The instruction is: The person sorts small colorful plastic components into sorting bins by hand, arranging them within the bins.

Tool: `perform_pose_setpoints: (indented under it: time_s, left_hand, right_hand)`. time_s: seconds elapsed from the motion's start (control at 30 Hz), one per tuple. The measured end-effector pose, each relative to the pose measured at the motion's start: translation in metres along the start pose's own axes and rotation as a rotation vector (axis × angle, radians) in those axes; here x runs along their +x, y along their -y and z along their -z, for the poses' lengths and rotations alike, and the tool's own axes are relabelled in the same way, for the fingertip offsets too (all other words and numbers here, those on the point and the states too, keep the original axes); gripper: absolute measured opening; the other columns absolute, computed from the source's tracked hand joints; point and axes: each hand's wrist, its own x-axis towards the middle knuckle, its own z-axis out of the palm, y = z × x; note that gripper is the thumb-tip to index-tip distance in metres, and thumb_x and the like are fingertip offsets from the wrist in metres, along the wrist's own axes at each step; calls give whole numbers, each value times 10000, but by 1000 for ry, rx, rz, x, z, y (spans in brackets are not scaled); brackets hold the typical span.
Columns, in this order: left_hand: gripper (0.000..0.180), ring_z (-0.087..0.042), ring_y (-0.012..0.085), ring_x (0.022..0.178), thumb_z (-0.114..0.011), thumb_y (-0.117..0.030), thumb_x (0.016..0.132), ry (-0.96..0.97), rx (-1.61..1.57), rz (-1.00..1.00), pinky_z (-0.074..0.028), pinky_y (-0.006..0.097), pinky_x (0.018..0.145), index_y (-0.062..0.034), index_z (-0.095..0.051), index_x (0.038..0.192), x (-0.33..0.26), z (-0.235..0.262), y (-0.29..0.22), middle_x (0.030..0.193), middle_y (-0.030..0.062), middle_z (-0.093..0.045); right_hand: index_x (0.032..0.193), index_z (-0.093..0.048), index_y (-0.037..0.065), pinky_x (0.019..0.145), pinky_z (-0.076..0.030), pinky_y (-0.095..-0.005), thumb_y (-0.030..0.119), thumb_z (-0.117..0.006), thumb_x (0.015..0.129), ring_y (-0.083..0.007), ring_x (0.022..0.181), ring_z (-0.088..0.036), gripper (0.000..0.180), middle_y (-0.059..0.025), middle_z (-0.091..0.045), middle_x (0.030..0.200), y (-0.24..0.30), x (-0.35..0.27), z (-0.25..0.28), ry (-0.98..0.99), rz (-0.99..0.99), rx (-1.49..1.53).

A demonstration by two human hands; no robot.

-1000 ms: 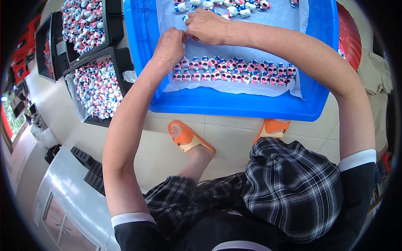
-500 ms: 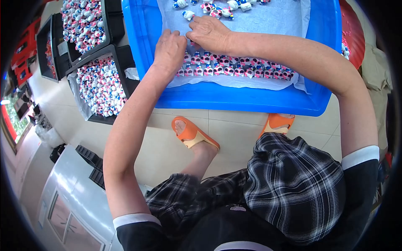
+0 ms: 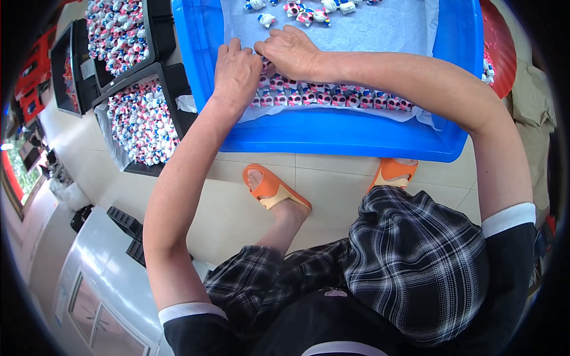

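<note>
Figurine rows (image 3: 325, 99) lined the blue tray (image 3: 344, 139) nearside, loose figurines (image 3: 305, 16) lay unaligned beyond, and I couldn't tell the grip of the left hand (image 3: 238, 72) or right hand (image 3: 291, 54).

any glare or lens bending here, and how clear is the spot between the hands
Head view: white glare on the shiny grey surface at lower left; head view again: fisheye bending curves its edges, corners go black; head view, too: the left hand and right hand partly cover the spot between them, leaving it unclear.
</note>
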Motion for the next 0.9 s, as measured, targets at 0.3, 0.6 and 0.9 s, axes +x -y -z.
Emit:
perform_pose_setpoints:
  time_s: [0.3, 0.6, 0.9]
  left_hand:
    - [71, -531, 238, 845, -583, -76, 697, -49, -52, -30, -386, 354, 732, -71, -655, 695, -5, -4, 11, 762, 83, -623]
    - [99, -627, 285, 836, -548, -23, 731, 159, -273, 128, -530, 364, 687, -22, -642, 763, -28, 3, -26, 850, 160, -628]
    - [126, -610, 290, 867, -537, -20, 734, 178, -371, 85, -511, 381, 745, -5, -644, 798, -37, 1, -26, 879, 152, -626]
  right_hand:
    - [903, -583, 43, 725, -471, -405, 210, -716, 680, -260, 871, -594, 309, -84, -605, 832, -15, 9, 34, -4, 61, -22]
    - [869, -605, 34, 727, -498, -404, 98, -655, 694, -292, 882, -616, 194, -129, -618, 893, -51, 3, 59, 66, 211, -114]
    - [884, -571, 27, 736, -498, -384, 130, -641, 753, -280, 867, -600, 181, -116, -560, 906, -40, -10, 35, 143, 157, -176]
